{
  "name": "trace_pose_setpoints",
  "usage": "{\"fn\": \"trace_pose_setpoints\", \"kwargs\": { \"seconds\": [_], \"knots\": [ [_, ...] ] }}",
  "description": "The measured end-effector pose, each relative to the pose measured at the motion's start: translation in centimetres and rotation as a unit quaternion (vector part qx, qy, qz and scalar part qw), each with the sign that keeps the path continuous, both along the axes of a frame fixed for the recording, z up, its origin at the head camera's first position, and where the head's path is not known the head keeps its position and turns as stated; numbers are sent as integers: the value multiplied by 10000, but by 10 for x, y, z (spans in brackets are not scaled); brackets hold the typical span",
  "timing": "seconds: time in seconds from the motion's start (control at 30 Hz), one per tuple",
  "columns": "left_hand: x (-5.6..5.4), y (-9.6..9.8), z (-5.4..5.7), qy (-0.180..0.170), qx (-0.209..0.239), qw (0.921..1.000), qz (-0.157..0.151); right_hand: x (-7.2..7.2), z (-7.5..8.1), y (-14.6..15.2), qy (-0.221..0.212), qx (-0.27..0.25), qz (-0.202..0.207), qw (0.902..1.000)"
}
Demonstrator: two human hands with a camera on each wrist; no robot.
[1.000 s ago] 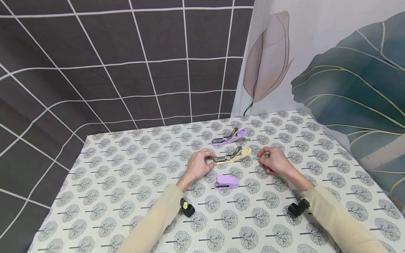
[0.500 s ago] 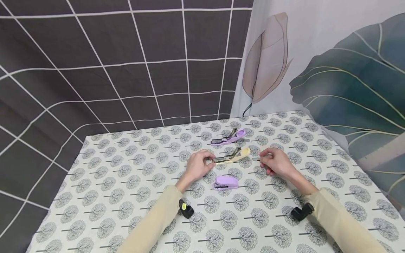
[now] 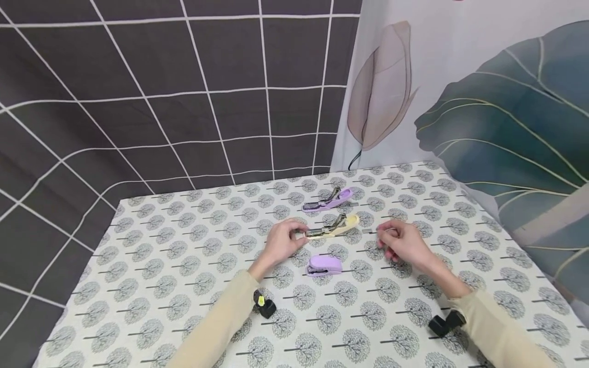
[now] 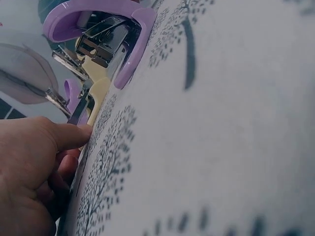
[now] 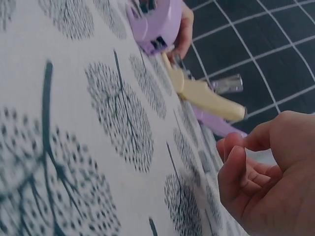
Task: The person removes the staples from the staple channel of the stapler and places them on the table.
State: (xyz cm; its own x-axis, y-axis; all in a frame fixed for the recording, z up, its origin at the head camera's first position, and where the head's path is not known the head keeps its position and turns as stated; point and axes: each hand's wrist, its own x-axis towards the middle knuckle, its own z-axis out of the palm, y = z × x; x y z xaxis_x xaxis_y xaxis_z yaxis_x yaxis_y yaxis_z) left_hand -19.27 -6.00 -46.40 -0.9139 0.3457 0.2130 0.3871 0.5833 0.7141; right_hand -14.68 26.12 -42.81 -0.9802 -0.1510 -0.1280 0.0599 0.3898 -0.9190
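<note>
With thumb and index finger, my left hand (image 3: 282, 241) pinches the left end of a pale yellow stapler (image 3: 352, 223), whose metal magazine stands raised. Its lid is folded back to the right. A short grey staple strip (image 3: 369, 231) lies on the cloth off the stapler's right end. Close to the strip's right end is my right hand (image 3: 407, 244); its fingers are loosely curled and nothing shows between them in the right wrist view. Behind, a purple stapler (image 3: 329, 204) lies folded open. In front, another purple stapler (image 3: 324, 265) is closed.
A second grey strip (image 3: 352, 204) lies beside the rear purple stapler. The tree-print tablecloth (image 3: 202, 286) spreads to the table edges. Behind hang a dark grid curtain (image 3: 230, 112) and a leaf-print curtain (image 3: 497, 143).
My right fingers have drawn away to the right from the staple strip, leaving more of it showing. My left hand keeps its pinch on the yellow stapler. The head view shifts slightly.
</note>
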Motion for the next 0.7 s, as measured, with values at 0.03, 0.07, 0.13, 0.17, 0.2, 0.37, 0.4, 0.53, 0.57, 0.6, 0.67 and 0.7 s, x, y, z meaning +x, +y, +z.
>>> {"fn": "trace_pose_setpoints", "kwargs": {
  "seconds": [0.03, 0.07, 0.13, 0.17, 0.2, 0.37, 0.4, 0.53, 0.57, 0.6, 0.67, 0.7],
  "knots": [
    [0, -1, -1, -38, 91, 9999, -18, 1, 1, -3, 36, -6, 36, 10000],
    [1, -2, -1, -129, 234, 9996, -25, 3, 1, -6, 67, 3, 85, 9999],
    [4, -4, -1, -275, 539, 9982, -24, 6, 3, -13, 122, 37, 189, 9997],
    [6, -6, -1, -306, 678, 9972, -20, 8, 4, -16, 161, 64, 246, 9995],
    [9, -7, 0, -328, 796, 9963, -16, 9, 5, -20, 228, 112, 310, 9992],
    [31, -17, 3, -110, 1031, 9946, -44, 19, 8, -40, 899, 441, 767, 9920],
    [35, -18, 4, -88, 1025, 9947, -58, 21, 9, -44, 1095, 505, 891, 9887],
    [53, -20, 8, -157, 1020, 9946, -148, 26, 10, -58, 1803, 696, 1312, 9723],
    [57, -20, 9, -205, 984, 9948, -180, 26, 10, -61, 1948, 733, 1377, 9684],
    [61, -20, 9, -265, 944, 9950, -211, 27, 9, -64, 2042, 758, 1422, 9656],
    [67, -19, 9, -353, 796, 9959, -255, 29, 8, -70, 2131, 855, 1469, 9621],
    [69, -18, 9, -365, 702, 9964, -290, 30, 8, -73, 2167, 902, 1501, 9604]
  ]
}}
